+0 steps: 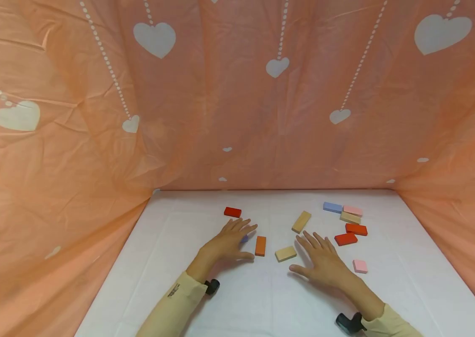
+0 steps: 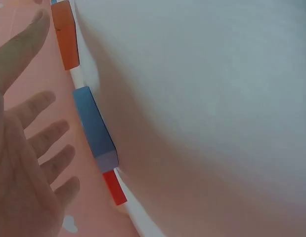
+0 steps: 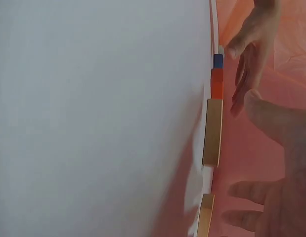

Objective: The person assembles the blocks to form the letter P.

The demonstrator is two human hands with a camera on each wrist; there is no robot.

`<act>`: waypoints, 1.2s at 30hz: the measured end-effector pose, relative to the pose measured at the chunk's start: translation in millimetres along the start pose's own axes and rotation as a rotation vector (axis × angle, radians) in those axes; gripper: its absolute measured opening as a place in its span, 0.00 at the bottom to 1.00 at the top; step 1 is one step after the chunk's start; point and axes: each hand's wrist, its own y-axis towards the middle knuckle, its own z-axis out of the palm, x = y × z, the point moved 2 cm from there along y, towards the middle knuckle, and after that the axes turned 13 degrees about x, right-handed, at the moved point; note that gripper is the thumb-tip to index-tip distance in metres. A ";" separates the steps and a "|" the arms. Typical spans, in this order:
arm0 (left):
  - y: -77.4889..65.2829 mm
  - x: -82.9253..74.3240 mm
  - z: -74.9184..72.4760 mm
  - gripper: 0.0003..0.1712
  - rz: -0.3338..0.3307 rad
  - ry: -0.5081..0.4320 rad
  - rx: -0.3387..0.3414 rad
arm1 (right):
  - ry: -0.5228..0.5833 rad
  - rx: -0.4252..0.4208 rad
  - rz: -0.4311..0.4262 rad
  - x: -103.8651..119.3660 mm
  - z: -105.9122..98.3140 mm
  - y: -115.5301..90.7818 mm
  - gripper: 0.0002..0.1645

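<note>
My left hand (image 1: 230, 241) hovers with spread fingers over the left middle of the table, holding nothing. Beneath it a blue block (image 2: 96, 126) lies mostly hidden in the head view. An orange block (image 1: 260, 246) lies just right of its fingertips, and a red block (image 1: 232, 212) lies beyond them. My right hand (image 1: 321, 260), also spread and holding nothing, is above the table to the right. Nearest to it are a plain wooden block (image 1: 285, 253) by the thumb side and another wooden block (image 1: 301, 222) past the fingertips.
At the back right lie a blue block (image 1: 332, 207), a pink block (image 1: 353, 211) and a wooden block (image 1: 350, 218) close together. Two red blocks (image 1: 346, 239) and a small pink block (image 1: 360, 266) are nearer. An orange curtain (image 1: 262, 117) surrounds the white table (image 1: 136, 290).
</note>
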 end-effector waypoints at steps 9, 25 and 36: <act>8.1 -2.6 -0.3 0.43 0.034 -0.015 0.032 | 0.009 0.016 0.032 7.9 3.9 2.6 0.48; 16.9 -6.4 -0.9 0.31 0.033 -0.023 -0.003 | 0.032 0.023 0.087 14.9 6.5 15.2 0.42; 17.1 -10.4 -0.8 0.31 0.025 -0.037 -0.003 | 0.015 0.007 0.069 20.7 7.9 25.2 0.42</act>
